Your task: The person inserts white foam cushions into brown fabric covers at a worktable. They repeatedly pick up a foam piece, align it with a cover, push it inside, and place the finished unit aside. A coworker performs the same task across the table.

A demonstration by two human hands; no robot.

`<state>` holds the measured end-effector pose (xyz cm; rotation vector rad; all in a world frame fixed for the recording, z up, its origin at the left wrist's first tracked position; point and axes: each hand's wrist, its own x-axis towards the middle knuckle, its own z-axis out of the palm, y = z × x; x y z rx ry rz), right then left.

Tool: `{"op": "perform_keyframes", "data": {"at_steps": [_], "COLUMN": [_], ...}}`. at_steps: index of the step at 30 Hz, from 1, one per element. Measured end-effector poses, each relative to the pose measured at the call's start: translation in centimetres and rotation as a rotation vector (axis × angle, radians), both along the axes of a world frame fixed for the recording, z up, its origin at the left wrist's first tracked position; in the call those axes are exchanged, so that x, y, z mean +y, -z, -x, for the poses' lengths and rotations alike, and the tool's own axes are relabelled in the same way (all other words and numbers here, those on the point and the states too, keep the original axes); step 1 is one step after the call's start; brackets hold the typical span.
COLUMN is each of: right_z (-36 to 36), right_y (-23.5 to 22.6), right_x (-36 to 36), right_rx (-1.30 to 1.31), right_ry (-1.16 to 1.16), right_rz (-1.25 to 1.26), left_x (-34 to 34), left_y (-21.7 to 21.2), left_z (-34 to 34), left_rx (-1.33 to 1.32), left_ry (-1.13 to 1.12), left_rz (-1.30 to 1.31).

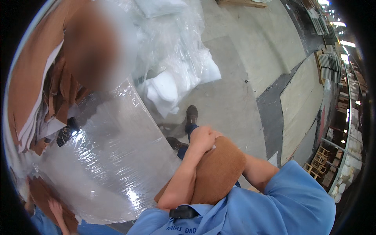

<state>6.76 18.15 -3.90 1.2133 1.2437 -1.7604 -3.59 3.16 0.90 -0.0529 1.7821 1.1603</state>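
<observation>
A brown fabric-covered pad (221, 168) with rounded corners is held tilted against my front. My left forearm lies across its left side. At the far edge of the pad, my left hand (203, 139) is closed, fingers bent onto the fabric, with a small white bit showing beside them. My right arm reaches round behind the pad from the right. Only a small part of my right hand (217, 134) shows beside the left one at that same edge; its fingers are mostly hidden behind the pad and my left hand.
To the left stands a table wrapped in clear film (113, 156), with brown fabric pieces (58, 90) piled on it. Another person's hand (56, 209) is at lower left. Ahead, white padding in clear plastic (168, 86) lies beside the table. Wooden frames (317, 162) stand far right.
</observation>
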Motion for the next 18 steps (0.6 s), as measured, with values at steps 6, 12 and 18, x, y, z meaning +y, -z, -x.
{"op": "perform_keyframes", "data": {"at_steps": [6,12,18], "right_z": [-0.9,-1.8,-1.4], "right_y": [4.5,2.4,1.9], "right_x": [-2.9,-2.2,-1.2], "right_rx": [0.029,0.017,-0.013], "right_ry": [-0.108,-0.123,-0.154], "right_rz": [-0.008,0.03,-0.022], "left_x": [-3.3,-0.9,-1.4], "left_y": [0.9,1.6,1.0], "left_z": [-2.9,-2.3,-1.4], "left_rx": [0.018,0.231,-0.005], "left_ry": [-0.091,0.035,-0.007], "left_rz": [0.058,0.176,0.064]}}
